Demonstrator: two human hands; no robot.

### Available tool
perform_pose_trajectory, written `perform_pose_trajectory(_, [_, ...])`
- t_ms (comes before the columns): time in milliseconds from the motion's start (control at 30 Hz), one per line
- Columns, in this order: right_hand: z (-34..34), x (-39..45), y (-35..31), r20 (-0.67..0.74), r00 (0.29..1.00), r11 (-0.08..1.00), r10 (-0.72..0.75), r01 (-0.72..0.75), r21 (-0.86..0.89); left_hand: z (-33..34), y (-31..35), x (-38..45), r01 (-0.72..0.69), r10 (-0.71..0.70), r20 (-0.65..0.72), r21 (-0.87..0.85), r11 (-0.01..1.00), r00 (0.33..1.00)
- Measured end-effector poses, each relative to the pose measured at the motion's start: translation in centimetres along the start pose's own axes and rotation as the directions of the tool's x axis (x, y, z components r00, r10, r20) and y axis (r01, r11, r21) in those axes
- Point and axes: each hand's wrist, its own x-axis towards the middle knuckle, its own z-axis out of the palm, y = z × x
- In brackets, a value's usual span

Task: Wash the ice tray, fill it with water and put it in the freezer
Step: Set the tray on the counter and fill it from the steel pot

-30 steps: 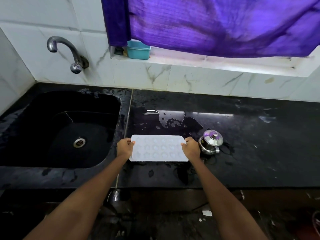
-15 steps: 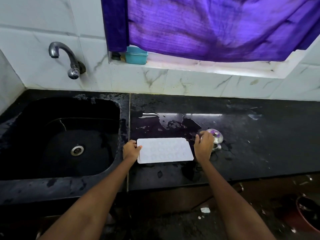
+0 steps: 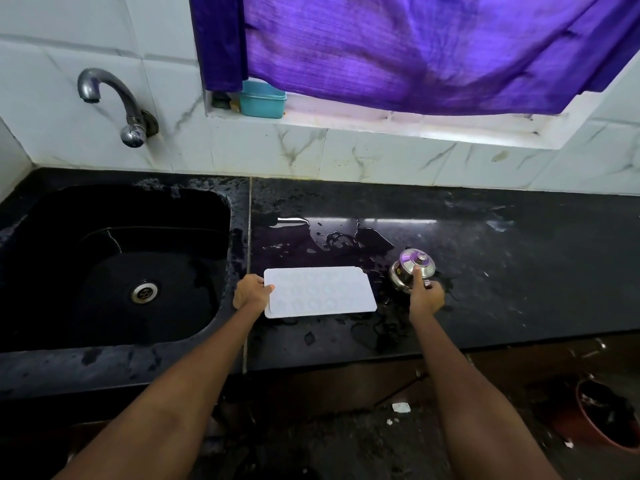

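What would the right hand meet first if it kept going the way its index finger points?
The right hand already has its index finger on the small steel pot, near the lid knob. Pushed further, it would press into that lid; beyond lies wet counter.

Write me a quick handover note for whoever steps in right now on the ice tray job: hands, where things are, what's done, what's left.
Left hand grips the left edge of the white ice tray, which lies flat on the wet black counter, just right of the sink.
Right hand is off the tray and holds the small steel lidded pot beside the tray's right end, forefinger up on the lid.
Done: cannot tell whether the tray is washed; the counter around it is wet. The tap is not running.
Left: fill the tray with water, perhaps from the pot, then carry it level to the freezer, which is out of view.
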Motion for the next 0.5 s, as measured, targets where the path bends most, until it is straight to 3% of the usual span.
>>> perform_pose_trajectory(100, [-0.7,0.1,-0.3,0.061,0.998,0.992,0.011,-0.019,0.124,0.5,0.2,-0.3,0.007,-0.005,-0.038,0.036,0.999,0.999])
perform_pose_trajectory(267, [-1.2,1.3,0.5,0.240,0.970,0.985,-0.024,-0.018,0.171,1.5,0.4,-1.3,-0.002,0.008,-0.111,0.057,0.998,0.994])
perform_pose_trajectory(500, [-1.8,2.5,1.2,0.297,0.955,0.972,-0.010,-0.061,0.228,1.6,-1.1,-1.6,-0.071,0.067,-0.148,-0.020,0.997,0.987])
